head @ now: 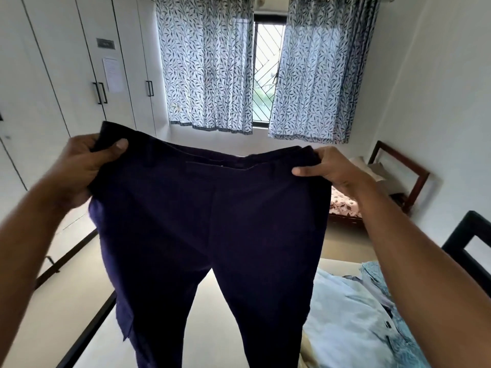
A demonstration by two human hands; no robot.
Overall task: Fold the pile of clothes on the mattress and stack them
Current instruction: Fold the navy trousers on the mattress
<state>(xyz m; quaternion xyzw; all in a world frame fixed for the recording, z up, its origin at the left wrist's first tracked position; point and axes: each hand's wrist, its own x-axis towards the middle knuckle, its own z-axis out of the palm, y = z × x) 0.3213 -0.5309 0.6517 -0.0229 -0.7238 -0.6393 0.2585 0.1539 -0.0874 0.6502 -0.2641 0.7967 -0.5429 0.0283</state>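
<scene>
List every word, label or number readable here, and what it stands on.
No text here is legible.
A white paper sheet on the wardrobe door: printed lines, too small to read.
The grey plate above it: too blurred to read.
The navy trousers: no label or text shows.

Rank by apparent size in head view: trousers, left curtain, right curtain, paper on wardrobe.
1. trousers, though nearness to the camera inflates them.
2. left curtain and right curtain: about alike, not ranked.
3. paper, clearly smallest.
</scene>
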